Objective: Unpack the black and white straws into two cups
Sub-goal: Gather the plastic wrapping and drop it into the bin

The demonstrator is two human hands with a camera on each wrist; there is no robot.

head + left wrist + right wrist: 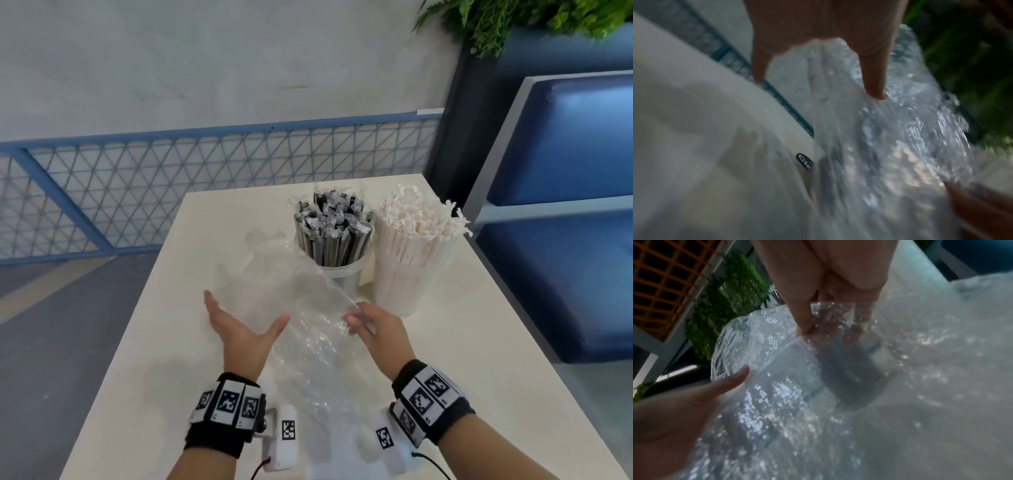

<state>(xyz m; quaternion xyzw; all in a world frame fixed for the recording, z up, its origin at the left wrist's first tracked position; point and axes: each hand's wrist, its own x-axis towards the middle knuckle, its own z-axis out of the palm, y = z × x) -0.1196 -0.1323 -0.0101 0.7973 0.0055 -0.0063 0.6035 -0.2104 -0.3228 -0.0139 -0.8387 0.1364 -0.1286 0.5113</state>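
Observation:
Black straws (331, 229) stand in a clear cup (346, 278) at the back of the cream table (164, 342). Beside them on the right, white straws (416, 236) fill a second cup (397, 291). A clear, empty-looking plastic bag (301, 308) is held up between my hands in front of the cups. My left hand (245, 317) is spread flat against the bag's left side, its thumb (875, 81) touching the film (900, 129). My right hand (354, 320) pinches the bag's right edge (777, 369) between thumb and fingers (804, 324).
A blue padded bench (565, 240) stands close to the table's right side. A blue mesh railing (205, 192) runs behind the table, and a green plant (513, 20) hangs at the top right. The table's left edge (137, 325) drops to the grey floor.

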